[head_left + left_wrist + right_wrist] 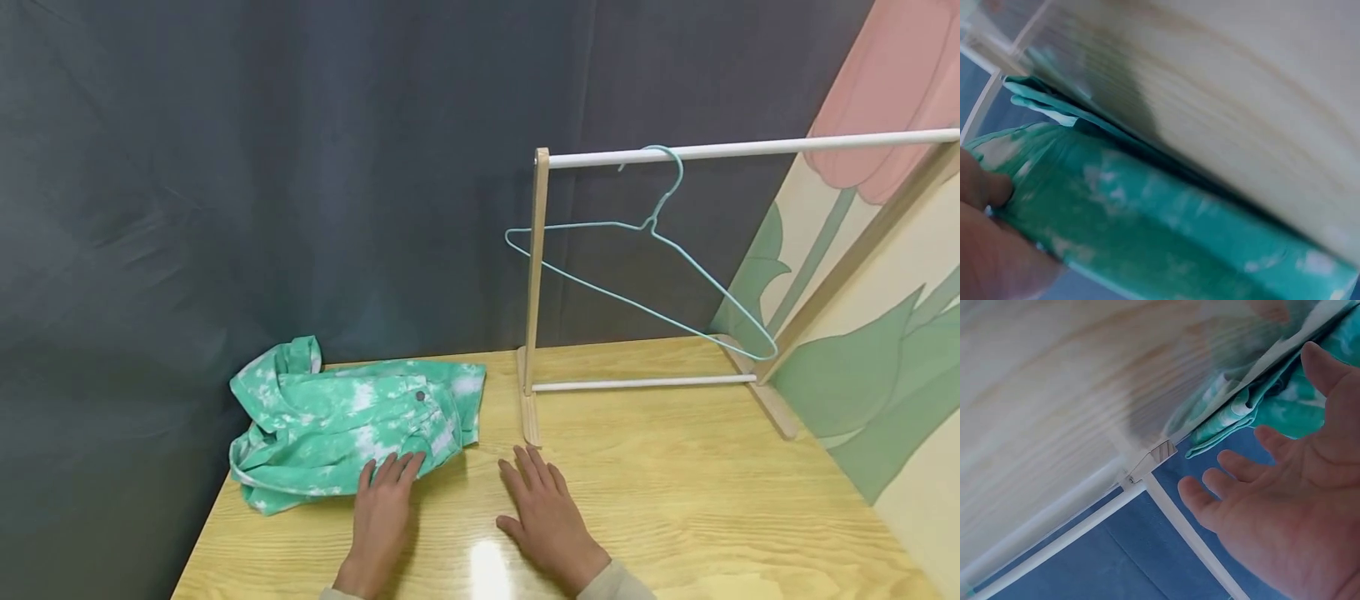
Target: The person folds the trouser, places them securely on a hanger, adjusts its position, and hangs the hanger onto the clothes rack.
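While 1 lt-blue wire hanger (pixel 652 223) hooks over the upper bar (pixel 750 148) of 1 wooden rack (pixel 534 317) at approx. 3 o'clock, 1 green-and-white garment (pixel 322 408) lies crumpled on the table (pixel 660 475) at 7–8 o'clock, folded over itself, w/ 1 dark button (pixel 420 396) showing toward its 2 o'clock side.

L hand (pixel 384 504), approx. 7 o'clock: reaches up from the bottom edge, back of hand up, fingers pointing to 12–1 o'clock & laid over the garment's near edge; per the L wrist view the thumb is against the cloth, so it's pinching that edge. R hand (pixel 543 517), 5–6 o'clock: released, back of hand up, fingers extended & a bit spread toward 11 o'clock, thumb out at 10; palm shows in the R wrist cam. Its fingertips are just short of the rack's nearest foot (pixel 529 417).

Count: 2 hands, 2 beige sleeves (pixel 617 582), 1 garment, 1 hanger, 1 rack. Rack itself = 2 white horiz. bars (upper + lower bar (pixel 645 384)), 2 wood posts, 2 wood feet. Hanger's 9 o'clock end passes behind a post & pokes out beyond it; opp. end slopes to 4 o'clock.

Bkgd: dark curtain (pixel 375 167) across 9 to 12 o'clock; painted wall (pixel 870 367) at 2–4, w/ 1 pink flower & green leaves.
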The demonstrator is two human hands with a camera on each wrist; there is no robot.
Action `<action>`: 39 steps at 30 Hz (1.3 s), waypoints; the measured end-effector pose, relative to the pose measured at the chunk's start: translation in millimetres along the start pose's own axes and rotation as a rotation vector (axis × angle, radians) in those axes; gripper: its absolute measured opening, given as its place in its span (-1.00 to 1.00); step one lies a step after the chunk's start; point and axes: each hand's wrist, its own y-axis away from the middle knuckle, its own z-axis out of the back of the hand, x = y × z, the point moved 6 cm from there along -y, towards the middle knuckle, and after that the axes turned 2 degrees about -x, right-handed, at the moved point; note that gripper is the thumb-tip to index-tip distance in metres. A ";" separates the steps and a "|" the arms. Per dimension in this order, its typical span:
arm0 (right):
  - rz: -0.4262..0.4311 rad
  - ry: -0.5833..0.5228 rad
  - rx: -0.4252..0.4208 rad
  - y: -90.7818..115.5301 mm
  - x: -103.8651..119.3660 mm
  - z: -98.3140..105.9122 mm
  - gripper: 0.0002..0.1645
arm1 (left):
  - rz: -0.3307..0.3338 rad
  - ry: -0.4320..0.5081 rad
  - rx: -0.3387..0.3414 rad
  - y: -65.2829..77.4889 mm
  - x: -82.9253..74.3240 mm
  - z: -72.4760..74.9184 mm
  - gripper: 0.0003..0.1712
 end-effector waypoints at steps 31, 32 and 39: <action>0.049 -0.152 0.033 -47.4 -22.4 -5.1 -0.01 | -0.032 0.187 -0.121 -1.3 -3.2 21.5 -0.09; 0.053 -0.157 0.026 -47.6 -22.4 -4.7 -0.02 | -0.037 0.185 -0.121 0.1 -3.8 22.4 -0.09; 0.113 -0.144 -0.132 -52.7 -17.6 7.1 -0.41 | -0.105 0.179 -0.141 12.4 -9.3 28.7 -0.09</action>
